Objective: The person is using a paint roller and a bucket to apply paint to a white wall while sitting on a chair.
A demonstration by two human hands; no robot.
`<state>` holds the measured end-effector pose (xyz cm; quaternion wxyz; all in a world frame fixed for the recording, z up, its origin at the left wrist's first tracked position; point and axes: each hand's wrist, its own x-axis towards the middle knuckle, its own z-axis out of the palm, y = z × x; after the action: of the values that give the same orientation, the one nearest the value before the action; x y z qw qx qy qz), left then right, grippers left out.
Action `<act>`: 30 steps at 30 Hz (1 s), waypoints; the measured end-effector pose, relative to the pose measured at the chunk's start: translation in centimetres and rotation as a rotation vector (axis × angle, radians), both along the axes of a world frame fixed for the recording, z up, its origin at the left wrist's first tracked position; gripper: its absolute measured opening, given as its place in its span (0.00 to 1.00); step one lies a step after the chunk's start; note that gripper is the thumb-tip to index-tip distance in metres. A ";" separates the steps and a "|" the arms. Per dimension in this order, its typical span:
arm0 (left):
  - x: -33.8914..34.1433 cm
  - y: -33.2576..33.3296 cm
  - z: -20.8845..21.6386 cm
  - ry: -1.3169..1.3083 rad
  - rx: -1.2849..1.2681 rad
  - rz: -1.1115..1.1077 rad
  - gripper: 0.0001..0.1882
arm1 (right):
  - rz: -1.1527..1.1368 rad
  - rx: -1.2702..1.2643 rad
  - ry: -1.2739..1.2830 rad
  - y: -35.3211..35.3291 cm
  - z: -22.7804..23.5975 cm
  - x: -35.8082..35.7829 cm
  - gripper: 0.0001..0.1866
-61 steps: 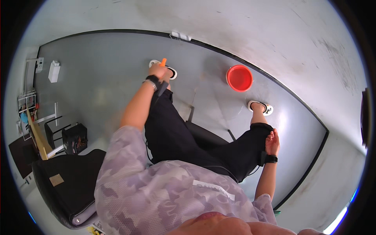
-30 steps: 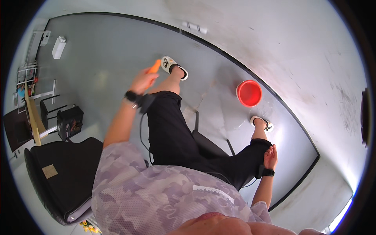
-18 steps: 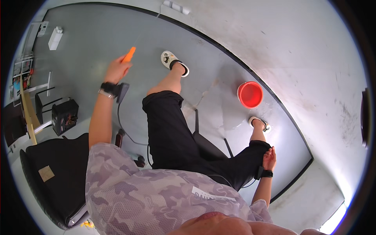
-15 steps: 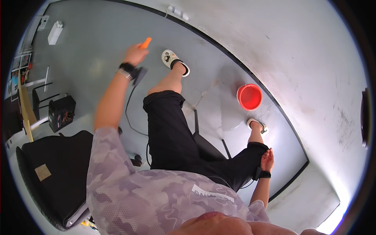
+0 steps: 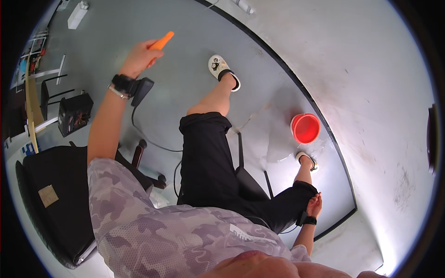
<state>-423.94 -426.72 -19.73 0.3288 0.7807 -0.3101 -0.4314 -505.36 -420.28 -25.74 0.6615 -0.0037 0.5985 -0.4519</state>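
Note:
My left hand (image 5: 141,58) is stretched out over the grey floor to the left of my left shoe. It is closed around an orange stick-like object (image 5: 163,41), whose end points up and to the right; the rest is hidden in my fingers. My right hand (image 5: 315,205) rests beside the rolled black trouser leg (image 5: 296,201) near my right knee. Its fingers are loosely curled with the palm partly showing, and no object is visible in it. A red bucket (image 5: 306,129) stands on the floor ahead of my right shoe (image 5: 307,161).
A wet patch surrounds the bucket, close to the black-edged white wall (image 5: 371,116). A black chair (image 5: 55,204) is at my left, with a black open-sided box (image 5: 74,116) beyond it. A cable (image 5: 155,144) trails from my left wrist device.
My left hand has swung left and farther from my body with the orange object still in it. My right hand stays by the knee. The whole view has shifted slightly.

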 end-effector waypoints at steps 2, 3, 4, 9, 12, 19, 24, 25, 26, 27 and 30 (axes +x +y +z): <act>0.7 -2.0 -3.2 -0.102 0.089 -0.036 0.11 | 0.020 0.036 -0.004 -0.6 -0.5 0.2 0.08; 1.6 -3.1 -7.0 -0.167 0.107 -0.056 0.12 | 0.033 0.039 -0.009 -1.0 -0.8 0.3 0.08; 2.1 -4.6 -10.7 -0.313 0.155 -0.052 0.13 | 0.037 0.060 -0.028 -1.0 -1.3 0.5 0.08; 2.1 -9.3 -15.5 -0.614 0.318 0.023 0.14 | 0.076 0.077 -0.014 -1.4 -1.4 2.0 0.08; 6.2 -8.0 -11.0 -0.308 0.224 0.066 0.11 | 0.055 0.076 -0.053 -1.8 -1.3 1.6 0.08; 9.0 -2.0 3.3 -0.081 0.031 -0.017 0.09 | 0.019 0.119 -0.027 -2.3 -0.7 0.5 0.09; 11.4 -6.7 -8.4 -0.240 0.088 -0.001 0.08 | 0.065 0.131 0.010 -1.7 -1.8 0.0 0.08; 9.4 -8.5 -9.3 -0.274 0.143 -0.050 0.11 | 0.087 0.115 -0.013 -1.3 -1.7 -0.4 0.08; 8.3 -9.7 -10.8 -0.353 0.225 -0.021 0.12 | 0.122 0.101 -0.048 -1.6 -2.0 -0.2 0.09; 7.7 -10.6 -11.7 -0.443 0.307 0.007 0.13 | 0.106 0.141 0.001 -1.8 -2.0 0.8 0.09; 6.3 -10.9 -12.1 -0.407 0.304 0.105 0.12 | 0.134 0.172 0.103 -2.1 -1.7 2.2 0.09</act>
<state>-417.66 -437.62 -31.87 0.1603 0.9071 -0.2604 -0.2893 -503.20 -422.39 -27.42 0.6564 -0.0100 0.6666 -0.3531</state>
